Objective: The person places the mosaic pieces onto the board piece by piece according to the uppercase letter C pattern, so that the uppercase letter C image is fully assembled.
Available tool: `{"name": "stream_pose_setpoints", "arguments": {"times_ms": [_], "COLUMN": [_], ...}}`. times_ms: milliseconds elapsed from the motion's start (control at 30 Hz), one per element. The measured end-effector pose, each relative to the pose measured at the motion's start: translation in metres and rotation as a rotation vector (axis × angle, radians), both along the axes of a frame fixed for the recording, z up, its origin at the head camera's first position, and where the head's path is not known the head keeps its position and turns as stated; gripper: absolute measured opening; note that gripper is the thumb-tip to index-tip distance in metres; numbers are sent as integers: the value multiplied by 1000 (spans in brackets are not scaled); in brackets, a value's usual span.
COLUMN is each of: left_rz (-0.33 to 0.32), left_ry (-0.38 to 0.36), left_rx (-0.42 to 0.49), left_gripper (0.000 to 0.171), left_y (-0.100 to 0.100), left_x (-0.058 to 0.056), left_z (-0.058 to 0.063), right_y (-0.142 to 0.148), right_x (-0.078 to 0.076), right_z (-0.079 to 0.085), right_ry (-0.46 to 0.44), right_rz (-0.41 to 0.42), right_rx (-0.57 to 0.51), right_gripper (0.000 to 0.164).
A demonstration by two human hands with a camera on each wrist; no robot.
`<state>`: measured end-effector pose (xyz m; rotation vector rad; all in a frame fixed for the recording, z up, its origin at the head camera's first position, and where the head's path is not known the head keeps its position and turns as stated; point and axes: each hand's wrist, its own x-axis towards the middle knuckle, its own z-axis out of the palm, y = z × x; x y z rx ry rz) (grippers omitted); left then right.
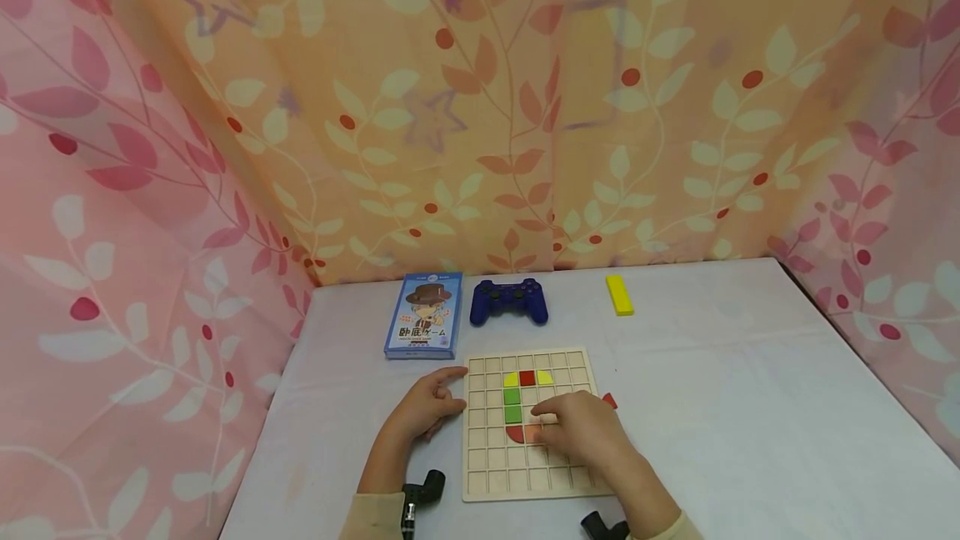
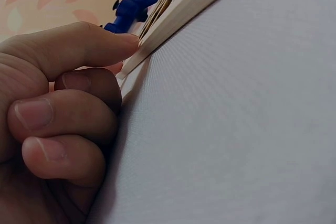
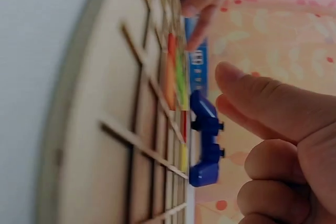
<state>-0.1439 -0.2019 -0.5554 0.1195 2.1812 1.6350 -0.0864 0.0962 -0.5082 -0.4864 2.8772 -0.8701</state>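
A wooden grid board (image 1: 487,483) lies on the table. In it sit two yellow quarter-round pieces (image 1: 545,377), a red square (image 1: 527,377), two green squares (image 1: 512,396), a red quarter-round piece (image 1: 514,435) and an orange square (image 1: 532,434), partly covered by my right hand. My left hand (image 1: 420,407) touches the board's left edge with thumb and index finger spread; its other fingers curl in the left wrist view. Above the board is my right hand (image 1: 588,432), thumb and index finger extended, nothing seen between them in the right wrist view.
A red piece (image 1: 610,400) lies just off the board's right side. Behind the board are a blue game box (image 1: 423,319), a blue game controller (image 1: 510,302) and a yellow block (image 1: 619,295). Patterned curtains (image 1: 480,107) surround the white table (image 1: 735,407).
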Motion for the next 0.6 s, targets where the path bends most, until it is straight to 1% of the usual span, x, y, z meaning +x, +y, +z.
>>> {"name": "stream_pose_setpoints", "arguments": {"times_ms": [67, 233, 400, 600], "left_rz": [-2, -10, -10, -12], "left_ry": [1, 10, 12, 15], "left_rx": [-2, -6, -13, -16], "left_gripper": [64, 64, 64, 63], "left_y": [0, 0, 0, 0], "left_x": [0, 0, 0, -1], "left_z": [0, -1, -1, -1], "right_y": [1, 6, 13, 27], "right_x": [1, 3, 5, 2], "right_z": [7, 22, 34, 43], "right_ry": [8, 50, 53, 67], "right_rz": [-6, -22, -76, -146], "right_rx": [-21, -34, -42, -59], "right_gripper": [26, 27, 26, 27]}}
